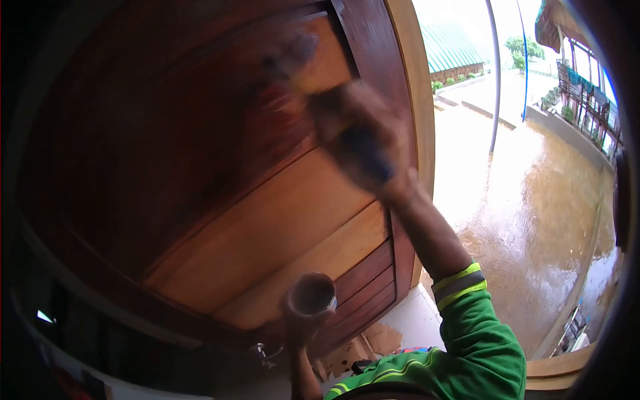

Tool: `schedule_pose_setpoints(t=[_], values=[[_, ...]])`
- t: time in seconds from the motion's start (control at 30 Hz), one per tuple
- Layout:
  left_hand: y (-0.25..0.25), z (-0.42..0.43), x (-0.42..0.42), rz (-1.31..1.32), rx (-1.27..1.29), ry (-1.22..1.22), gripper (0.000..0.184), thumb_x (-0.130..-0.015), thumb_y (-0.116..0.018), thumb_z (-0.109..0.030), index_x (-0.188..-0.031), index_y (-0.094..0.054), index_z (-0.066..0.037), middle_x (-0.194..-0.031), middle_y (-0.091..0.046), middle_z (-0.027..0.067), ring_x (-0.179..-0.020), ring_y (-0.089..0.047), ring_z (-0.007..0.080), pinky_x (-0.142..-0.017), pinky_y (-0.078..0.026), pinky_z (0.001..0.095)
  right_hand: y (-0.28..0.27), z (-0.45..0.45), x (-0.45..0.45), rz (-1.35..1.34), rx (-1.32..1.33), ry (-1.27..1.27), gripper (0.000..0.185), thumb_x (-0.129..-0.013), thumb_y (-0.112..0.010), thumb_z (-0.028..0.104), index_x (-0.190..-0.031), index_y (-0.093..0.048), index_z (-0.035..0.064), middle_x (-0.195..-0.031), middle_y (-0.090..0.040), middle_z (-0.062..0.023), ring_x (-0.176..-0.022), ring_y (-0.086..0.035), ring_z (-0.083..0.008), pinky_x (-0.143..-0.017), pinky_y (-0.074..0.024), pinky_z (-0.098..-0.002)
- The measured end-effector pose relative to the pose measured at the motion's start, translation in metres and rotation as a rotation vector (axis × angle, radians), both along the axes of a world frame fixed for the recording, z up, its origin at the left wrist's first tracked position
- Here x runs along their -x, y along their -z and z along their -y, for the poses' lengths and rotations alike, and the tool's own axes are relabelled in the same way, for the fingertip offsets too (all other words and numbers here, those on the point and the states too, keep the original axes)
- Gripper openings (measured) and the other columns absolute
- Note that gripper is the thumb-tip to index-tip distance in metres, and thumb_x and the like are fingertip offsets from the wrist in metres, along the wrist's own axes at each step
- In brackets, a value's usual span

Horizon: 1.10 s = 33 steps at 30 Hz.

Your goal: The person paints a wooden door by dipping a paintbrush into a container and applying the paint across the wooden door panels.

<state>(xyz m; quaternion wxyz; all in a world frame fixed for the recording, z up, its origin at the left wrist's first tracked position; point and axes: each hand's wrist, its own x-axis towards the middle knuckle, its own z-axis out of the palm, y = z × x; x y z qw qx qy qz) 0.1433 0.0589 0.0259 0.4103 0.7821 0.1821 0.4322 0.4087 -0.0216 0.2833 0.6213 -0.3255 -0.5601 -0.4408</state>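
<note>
A wooden door [260,220] fills the left and middle of the view, partly dark reddish brown and wet-looking, partly pale bare wood. My right hand [363,137], blurred by motion, is wrapped round a brush with a blue handle [367,153]. The brush's head is smeared against the upper panel, beside a pale patch. Low in the middle, my left hand [298,327] holds a round open container [312,295] upright in front of the lower panel. Dark content shows inside it.
A metal door handle [265,353] is at the lower left. Right of the door frame [421,133] lies a wet, shiny paved yard [533,220], with a grey pole [496,80], a green-roofed building [450,47] and a railing [590,100]. Pale floor shows below the door.
</note>
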Motion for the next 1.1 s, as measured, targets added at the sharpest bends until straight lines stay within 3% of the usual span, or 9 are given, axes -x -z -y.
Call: schedule_pose_setpoints(t=[0.03, 0.13, 0.37, 0.47, 0.57, 0.7, 0.83, 1.07, 1.1], values=[[-0.001, -0.002, -0.001, 0.013, 0.003, 0.002, 0.078, -0.063, -0.093, -0.015, -0.132, -0.058, -0.003, -0.121, -0.069, 0.0121, -0.110, -0.067, 0.0226, -0.098, -0.054, 0.0385, -0.010, 0.005, -0.013, -0.064, -0.093, -0.019, 0.008, -0.094, -0.068, 0.012, -0.096, -0.065, 0.0054, -0.075, -0.063, -0.0054, -0.073, -0.065, -0.0157, -0.059, -0.0505, -0.0303], [0.007, -0.006, -0.004, 0.042, -0.013, -0.004, 0.079, -0.062, -0.094, -0.016, -0.132, -0.058, -0.003, -0.121, -0.070, 0.0119, -0.110, -0.067, 0.0222, -0.098, -0.054, 0.0384, -0.037, 0.023, -0.026, -0.480, 0.096, 0.019, 0.014, -0.091, -0.071, 0.014, -0.094, -0.061, 0.0042, -0.080, -0.066, -0.0156, -0.065, -0.066, -0.0340, -0.062, -0.0532, -0.0414], [-0.012, 0.003, -0.008, -0.127, 0.179, 0.036, 0.082, -0.058, -0.094, -0.013, -0.129, -0.055, 0.003, -0.118, -0.067, 0.0146, -0.108, -0.065, 0.0229, -0.097, -0.053, 0.0377, 0.013, 0.009, -0.045, -0.198, 0.043, 0.151, 0.014, -0.090, -0.072, 0.012, -0.091, -0.061, 0.0033, -0.075, -0.063, -0.0158, -0.068, -0.064, -0.0327, -0.059, -0.0496, -0.0404], [-0.009, 0.001, -0.013, -0.201, 0.166, 0.048, 0.088, -0.058, -0.094, -0.014, -0.133, -0.051, 0.002, -0.124, -0.063, 0.0160, -0.112, -0.063, 0.0233, -0.096, -0.053, 0.0370, -0.026, 0.015, -0.040, -0.213, -0.058, 0.123, 0.013, -0.089, -0.072, 0.010, -0.092, -0.061, 0.0049, -0.075, -0.062, -0.0125, -0.067, -0.063, -0.0318, -0.060, -0.0497, -0.0407], [0.002, -0.004, -0.008, -0.238, 0.271, -0.012, 0.097, -0.056, -0.095, -0.016, -0.138, -0.046, 0.001, -0.131, -0.058, 0.0164, -0.120, -0.059, 0.0249, -0.099, -0.051, 0.0388, -0.047, 0.001, -0.063, -0.098, -0.096, 0.273, 0.011, -0.092, -0.068, 0.006, -0.102, -0.064, 0.0038, -0.077, -0.065, -0.0098, -0.069, -0.064, -0.0158, -0.061, -0.0498, -0.0299], [-0.010, 0.004, -0.011, -0.146, 0.130, 0.024, 0.084, -0.060, -0.094, -0.015, -0.133, -0.055, -0.001, -0.122, -0.066, 0.0135, -0.112, -0.065, 0.0229, -0.099, -0.053, 0.0384, -0.002, -0.004, -0.071, -0.080, 0.087, 0.311, 0.014, -0.085, -0.069, 0.000, -0.098, -0.063, 0.0020, -0.082, -0.064, -0.0103, -0.072, -0.063, -0.0215, -0.066, -0.0506, -0.0326], [-0.012, 0.001, -0.015, -0.111, 0.108, 0.045, 0.084, -0.060, -0.095, -0.016, -0.133, -0.054, -0.001, -0.123, -0.066, 0.0136, -0.113, -0.065, 0.0232, -0.099, -0.053, 0.0385, 0.051, 0.007, -0.047, -0.168, 0.145, 0.339, 0.014, -0.085, -0.069, -0.001, -0.096, -0.063, 0.0022, -0.081, -0.063, -0.0101, -0.070, -0.061, -0.0247, -0.063, -0.0497, -0.0347], [-0.007, -0.001, -0.014, -0.107, 0.118, 0.056, 0.086, -0.060, -0.095, -0.016, -0.134, -0.053, -0.001, -0.124, -0.065, 0.0138, -0.113, -0.064, 0.0236, -0.099, -0.052, 0.0388, -0.034, 0.023, -0.038, -0.210, -0.021, 0.236, 0.014, -0.087, -0.070, 0.003, -0.099, -0.063, 0.0038, -0.078, -0.061, -0.0134, -0.065, -0.061, -0.0285, -0.059, -0.0494, -0.0385], [-0.006, 0.000, -0.014, -0.108, 0.121, 0.054, 0.086, -0.060, -0.095, -0.016, -0.134, -0.053, -0.001, -0.124, -0.065, 0.0138, -0.114, -0.064, 0.0236, -0.099, -0.052, 0.0388, -0.040, 0.017, -0.051, -0.157, -0.035, 0.262, 0.012, -0.091, -0.068, 0.007, -0.101, -0.063, 0.0056, -0.074, -0.062, -0.0112, -0.063, -0.062, -0.0234, -0.057, -0.0492, -0.0355]])
